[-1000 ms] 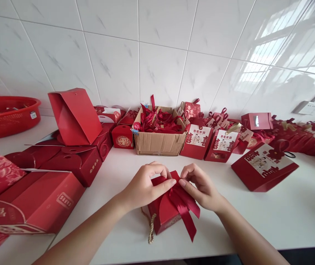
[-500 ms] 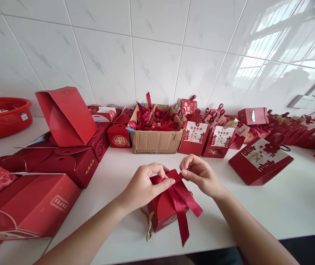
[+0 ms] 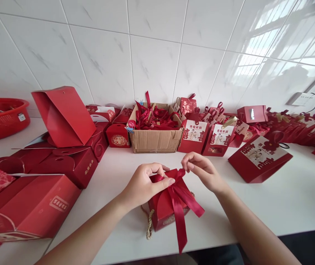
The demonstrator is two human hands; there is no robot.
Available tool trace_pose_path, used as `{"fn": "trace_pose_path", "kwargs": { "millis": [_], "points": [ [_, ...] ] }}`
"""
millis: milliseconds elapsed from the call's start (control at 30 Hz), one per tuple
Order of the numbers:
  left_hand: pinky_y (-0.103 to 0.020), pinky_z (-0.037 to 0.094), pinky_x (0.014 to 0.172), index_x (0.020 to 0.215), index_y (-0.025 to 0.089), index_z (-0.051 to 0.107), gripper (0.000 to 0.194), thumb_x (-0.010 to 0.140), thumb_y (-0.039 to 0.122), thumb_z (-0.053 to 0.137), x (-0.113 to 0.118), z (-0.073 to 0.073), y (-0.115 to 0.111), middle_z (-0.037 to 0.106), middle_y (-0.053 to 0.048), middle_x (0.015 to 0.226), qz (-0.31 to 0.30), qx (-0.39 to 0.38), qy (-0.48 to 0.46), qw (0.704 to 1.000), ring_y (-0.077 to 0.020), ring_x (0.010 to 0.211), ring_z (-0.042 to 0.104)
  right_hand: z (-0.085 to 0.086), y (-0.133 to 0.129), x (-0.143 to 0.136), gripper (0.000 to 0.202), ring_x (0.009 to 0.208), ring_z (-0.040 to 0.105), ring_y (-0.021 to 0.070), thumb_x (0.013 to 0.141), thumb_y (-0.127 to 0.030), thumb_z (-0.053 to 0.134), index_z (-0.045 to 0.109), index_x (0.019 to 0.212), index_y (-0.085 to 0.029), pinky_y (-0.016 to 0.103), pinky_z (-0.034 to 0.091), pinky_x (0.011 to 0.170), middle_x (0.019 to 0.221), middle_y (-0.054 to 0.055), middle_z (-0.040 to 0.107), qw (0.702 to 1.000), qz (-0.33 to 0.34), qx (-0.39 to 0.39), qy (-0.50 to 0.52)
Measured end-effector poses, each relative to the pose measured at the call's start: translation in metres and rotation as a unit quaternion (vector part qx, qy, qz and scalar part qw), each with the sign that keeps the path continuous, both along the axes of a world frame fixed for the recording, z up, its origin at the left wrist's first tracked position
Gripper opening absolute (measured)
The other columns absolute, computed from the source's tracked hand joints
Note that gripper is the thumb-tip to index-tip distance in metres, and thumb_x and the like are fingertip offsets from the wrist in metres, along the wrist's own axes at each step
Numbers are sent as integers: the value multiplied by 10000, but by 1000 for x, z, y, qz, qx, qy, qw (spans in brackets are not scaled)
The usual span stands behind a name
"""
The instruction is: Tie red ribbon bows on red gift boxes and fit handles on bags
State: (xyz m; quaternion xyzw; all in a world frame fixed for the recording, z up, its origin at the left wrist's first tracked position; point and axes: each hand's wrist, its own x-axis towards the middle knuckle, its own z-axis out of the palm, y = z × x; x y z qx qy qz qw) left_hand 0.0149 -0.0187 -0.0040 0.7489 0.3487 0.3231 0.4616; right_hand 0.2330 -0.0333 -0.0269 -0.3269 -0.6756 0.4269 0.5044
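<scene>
A small red gift box [image 3: 164, 217] stands on the white table in front of me, with twisted rope handles [image 3: 150, 224] at its sides. On its top is a dark red satin ribbon [image 3: 181, 217] tied in a bow, two tails hanging over the front. My left hand [image 3: 151, 184] pinches the bow's left side near the knot, thumb and finger pressed together over it. At the end of the bow's right loop, my right hand [image 3: 200, 171] has its fingers parted; the fingertips are right beside the ribbon.
A cardboard box [image 3: 157, 141] full of red ribbons stands behind, by the tiled wall. Large red boxes [image 3: 41, 206] crowd the left, with a red plastic basket [image 3: 21, 123] beyond. Finished-looking red gift bags [image 3: 193, 141] line the back right; one tilted bag [image 3: 259, 162] sits nearer.
My right fingers have loosened from the ribbon and parted, rising slightly. The right loop now shows more fully, and the tails hang a little differently. My left hand keeps its pinch.
</scene>
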Motion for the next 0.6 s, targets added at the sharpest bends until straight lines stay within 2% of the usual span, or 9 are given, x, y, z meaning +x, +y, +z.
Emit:
{"fn": "trace_pose_path", "kwargs": {
  "millis": [133,300,433,600],
  "points": [
    [-317,449,858,565,185,455,324,769,311,674,0,1,0,686,-57,854,-1,-5,6,1000,-239,1020,638,2,1,11,259,825,497,167,851,-294,593,600,1088,-191,319,411,748,891,42,540,996,48,41,-64],
    [-317,440,871,562,185,456,323,776,295,672,0,-1,1,688,-59,836,-19,-9,-14,1000,-237,1058,621,5,-1,10,276,814,514,152,833,-142,568,599,1103,-189,305,417,741,912,44,564,986,24,58,-153],
    [-313,442,869,563,181,474,310,768,290,679,1,-1,2,691,-60,846,-19,-5,-17,1000,-236,1060,619,4,-2,8,311,791,526,138,822,-95,563,580,1116,-193,289,428,727,918,39,590,986,35,48,-157],
    [-311,446,862,556,179,483,306,757,290,685,1,-1,2,687,-59,854,-14,-11,-15,1000,-236,1039,624,4,-3,5,260,770,538,130,844,-125,583,590,1094,-198,275,428,709,921,39,621,986,35,53,-155]
  ]
}}
